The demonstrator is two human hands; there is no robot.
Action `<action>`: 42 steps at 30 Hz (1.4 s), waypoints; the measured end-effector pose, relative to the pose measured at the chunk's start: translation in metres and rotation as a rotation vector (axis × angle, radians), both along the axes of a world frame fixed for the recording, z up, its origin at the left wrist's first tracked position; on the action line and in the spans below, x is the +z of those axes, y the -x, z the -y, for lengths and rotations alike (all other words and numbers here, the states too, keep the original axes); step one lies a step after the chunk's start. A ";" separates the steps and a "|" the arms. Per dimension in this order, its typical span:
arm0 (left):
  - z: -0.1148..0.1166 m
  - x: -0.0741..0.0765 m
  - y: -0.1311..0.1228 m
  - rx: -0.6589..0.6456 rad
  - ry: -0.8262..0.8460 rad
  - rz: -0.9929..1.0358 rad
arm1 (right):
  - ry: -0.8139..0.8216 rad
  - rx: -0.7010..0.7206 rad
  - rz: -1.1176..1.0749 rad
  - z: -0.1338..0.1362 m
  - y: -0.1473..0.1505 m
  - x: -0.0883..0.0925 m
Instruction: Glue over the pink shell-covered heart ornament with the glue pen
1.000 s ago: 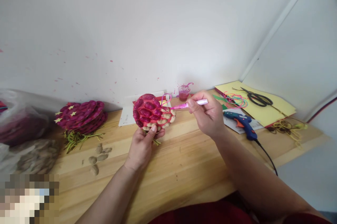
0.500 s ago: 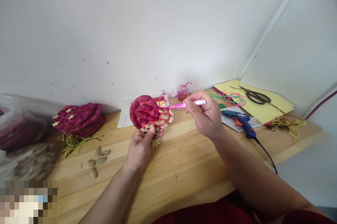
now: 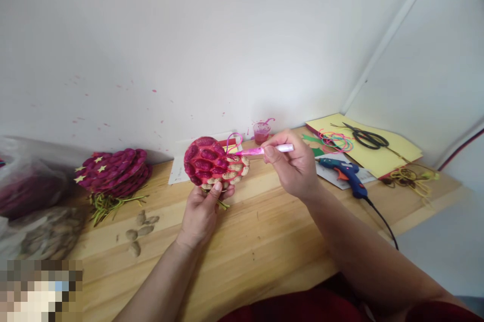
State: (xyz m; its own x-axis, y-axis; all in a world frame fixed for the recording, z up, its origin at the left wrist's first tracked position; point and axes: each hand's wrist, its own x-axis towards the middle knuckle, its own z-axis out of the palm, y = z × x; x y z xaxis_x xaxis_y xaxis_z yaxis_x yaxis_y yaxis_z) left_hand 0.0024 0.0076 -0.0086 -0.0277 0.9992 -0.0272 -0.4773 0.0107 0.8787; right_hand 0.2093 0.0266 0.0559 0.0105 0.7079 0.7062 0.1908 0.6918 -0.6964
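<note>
My left hand [image 3: 202,213] grips the lower edge of a round red disc covered in peanut shells [image 3: 206,161], thumb in front. Many of its shells are painted magenta, while those along the lower right stay tan. A pink cord loop [image 3: 235,141] sticks up from its top right, and a bit of green cord hangs below. In my right hand [image 3: 291,166] is a white-handled paintbrush [image 3: 260,150] stained pink, pinched between thumb and fingers. Its tip points left at the disc's upper right edge; whether it touches a shell I cannot tell.
Finished-looking magenta discs [image 3: 117,171] are stacked left, beside plastic bags [image 3: 45,234]. Several loose peanuts [image 3: 141,231] lie nearby. A cup of pink paint [image 3: 260,133] stands by the wall. To the right are a glue gun [image 3: 351,178], scissors [image 3: 368,136], colored cords [image 3: 336,141] and yellow paper [image 3: 397,153].
The disc has shifted very slightly left, and my right hand with the paintbrush has moved a little left too. Both hands keep their hold.
</note>
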 end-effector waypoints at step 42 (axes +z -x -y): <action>0.000 0.005 0.002 -0.053 0.090 0.133 | -0.036 0.012 0.075 -0.002 0.003 -0.005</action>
